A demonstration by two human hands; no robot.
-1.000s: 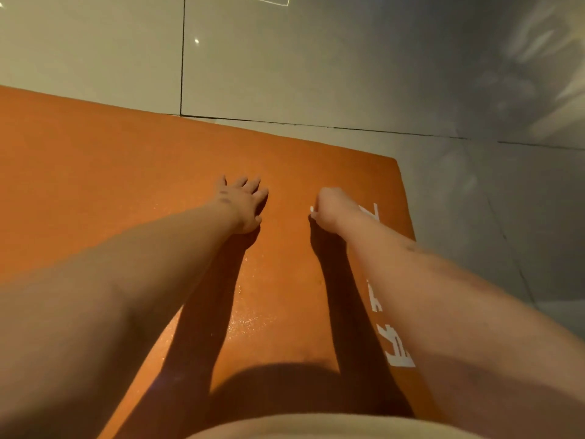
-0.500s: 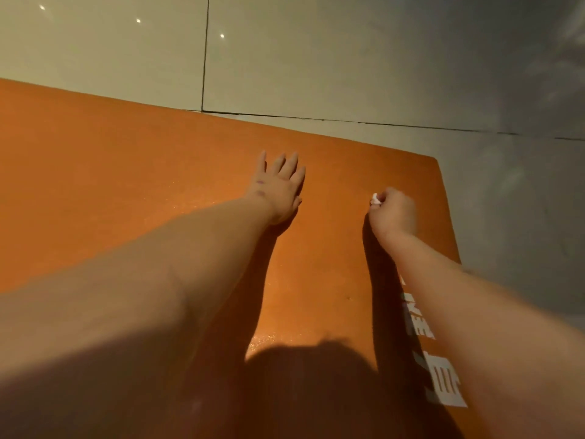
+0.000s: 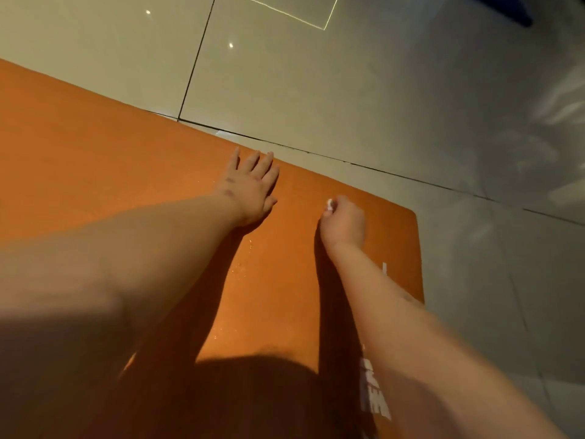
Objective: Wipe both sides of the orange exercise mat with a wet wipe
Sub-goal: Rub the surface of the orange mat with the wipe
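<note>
On my feed the orange exercise mat lies flat on the tiled floor, running from the left edge of the view to a rounded corner at the right, and both arms reach out over it towards its far edge. The left hand is laid palm-down on the mat with its fingers straight and spread, the tips close to the far edge; I take that as a brace, pinning the mat so it does not creep on the smooth tiles. The right hand is curled into a fist near the far right corner, and a small white wad of the wet wipe pokes out between thumb and fingers, pressed down on the mat. I judge it bunched so that the pressure lands on a small patch. A damp glitter shows on the mat between the arms, which suggests that strip is done. White lettering sits by the right edge. My count: one mat, one wipe, two hands.
</note>
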